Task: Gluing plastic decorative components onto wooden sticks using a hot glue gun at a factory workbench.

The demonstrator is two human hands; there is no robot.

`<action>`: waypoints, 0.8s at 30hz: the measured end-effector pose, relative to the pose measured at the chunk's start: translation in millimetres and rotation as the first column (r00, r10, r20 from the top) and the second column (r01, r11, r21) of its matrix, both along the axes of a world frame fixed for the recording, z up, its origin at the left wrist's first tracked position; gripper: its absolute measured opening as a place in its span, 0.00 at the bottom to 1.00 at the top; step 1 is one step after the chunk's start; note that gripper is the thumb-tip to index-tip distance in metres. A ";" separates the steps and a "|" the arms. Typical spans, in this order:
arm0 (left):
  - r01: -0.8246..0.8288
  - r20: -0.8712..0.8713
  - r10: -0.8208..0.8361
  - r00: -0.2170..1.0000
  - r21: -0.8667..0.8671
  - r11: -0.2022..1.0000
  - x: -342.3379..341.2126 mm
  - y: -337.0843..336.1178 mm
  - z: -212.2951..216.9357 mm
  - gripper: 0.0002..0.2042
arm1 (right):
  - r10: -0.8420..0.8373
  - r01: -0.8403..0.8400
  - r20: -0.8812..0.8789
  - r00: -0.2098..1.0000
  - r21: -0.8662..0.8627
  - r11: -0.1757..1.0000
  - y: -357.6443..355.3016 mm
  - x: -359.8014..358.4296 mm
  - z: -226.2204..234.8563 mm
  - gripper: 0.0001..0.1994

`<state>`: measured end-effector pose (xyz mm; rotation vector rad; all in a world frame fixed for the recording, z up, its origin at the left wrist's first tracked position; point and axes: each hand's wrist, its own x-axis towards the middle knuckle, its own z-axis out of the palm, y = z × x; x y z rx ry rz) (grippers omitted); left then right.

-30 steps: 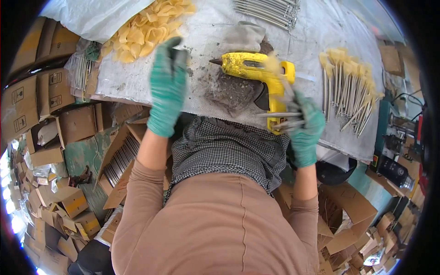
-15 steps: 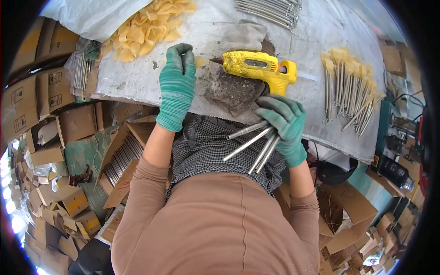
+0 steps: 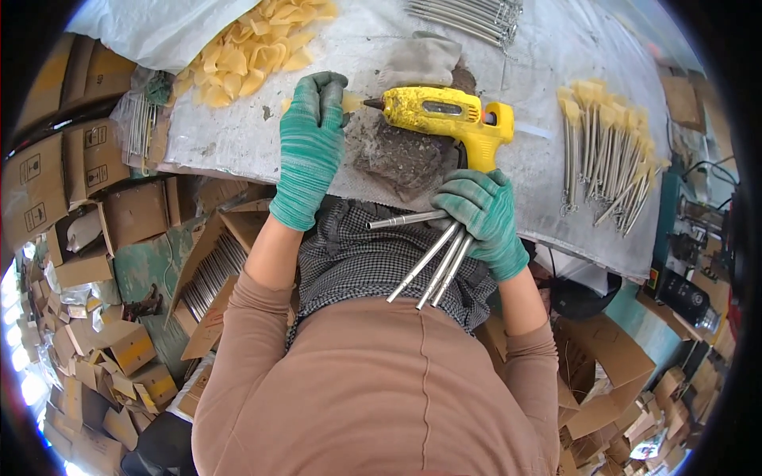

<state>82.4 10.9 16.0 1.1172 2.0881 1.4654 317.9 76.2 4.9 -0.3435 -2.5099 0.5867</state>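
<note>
The worktop (image 3: 230, 139) is covered with a stained white cloth, and the left part of it is overlapped by a crumpled plastic sheet (image 3: 159, 32). Beside that sheet, toward the left edge, thin yellow petals (image 3: 254, 51) are heaped loosely. Close to the right edge, a bunch of yellow-tipped rods (image 3: 607, 151) is laid with the tips pointing away from the near edge. Near the middle of the near edge, a yellow glue gun (image 3: 432, 109) is lying on its side, its nozzle directed toward the left edge.

The left hand (image 3: 316, 135), in a green glove, is held over the worktop just left of the nozzle, fingers bent. The right hand (image 3: 480, 210), gloved alike, is curled at the near edge; the lower handle is hidden by it, and whether that handle is gripped cannot be told. Beneath the glue gun, a dark, crusted block (image 3: 401, 159) is seen, with a grey rag (image 3: 421, 59) set behind it. Several metal rods (image 3: 424, 262) are grasped in the right hand, fanned out past the near edge. A single petal (image 3: 352, 103) is pinched by the left hand, right at the nozzle tip.
</note>
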 end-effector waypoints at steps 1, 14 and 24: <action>0.002 -0.001 -0.002 1.000 0.001 1.000 -0.1 0.4 -2.0 0.08 | -0.002 0.002 -0.001 1.000 0.001 1.000 -0.1 0.6 -0.3 0.12; 0.008 0.014 -0.009 1.000 0.072 0.997 11.2 -4.5 9.3 0.07 | -0.375 0.369 0.076 0.924 0.082 0.926 -7.0 -18.5 19.4 0.19; 0.080 -0.295 -0.056 0.954 0.070 0.994 23.1 -7.0 9.3 0.05 | -0.326 0.319 0.090 0.941 0.088 0.944 -5.4 -16.5 27.5 0.16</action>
